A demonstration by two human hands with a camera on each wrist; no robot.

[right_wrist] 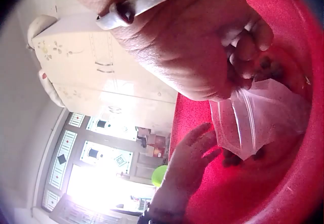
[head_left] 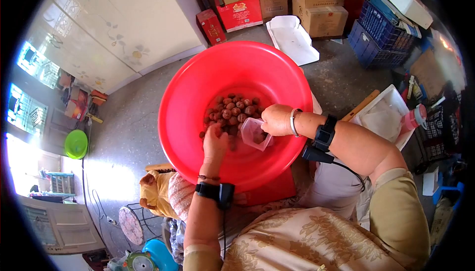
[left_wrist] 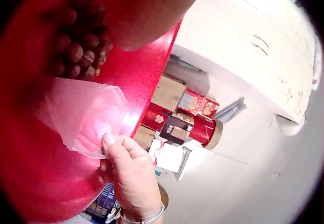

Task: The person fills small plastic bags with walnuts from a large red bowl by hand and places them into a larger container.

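In the head view a heap of walnuts (head_left: 231,109) lies on the bottom of a large red basin (head_left: 183,78). My right hand (head_left: 278,120) pinches the rim of a clear plastic bag (head_left: 256,133) between thumb and fingers, inside the basin. The left wrist view shows the bag (left_wrist: 86,115) hanging wide from the right hand (left_wrist: 132,176), beside the walnuts (left_wrist: 81,52). At the near edge of the heap is my left hand (head_left: 215,143), its fingers pointing down. In the right wrist view the left hand (right_wrist: 188,163) has loosely spread fingers close to the bag.
Cardboard boxes (head_left: 324,21) and a white foam tray (head_left: 293,38) stand beyond the basin. Blue crates (head_left: 378,33) and a white box (head_left: 383,115) are on the right. A pale cabinet (head_left: 123,19) fills the far left, with a green basin (head_left: 76,144) below it.
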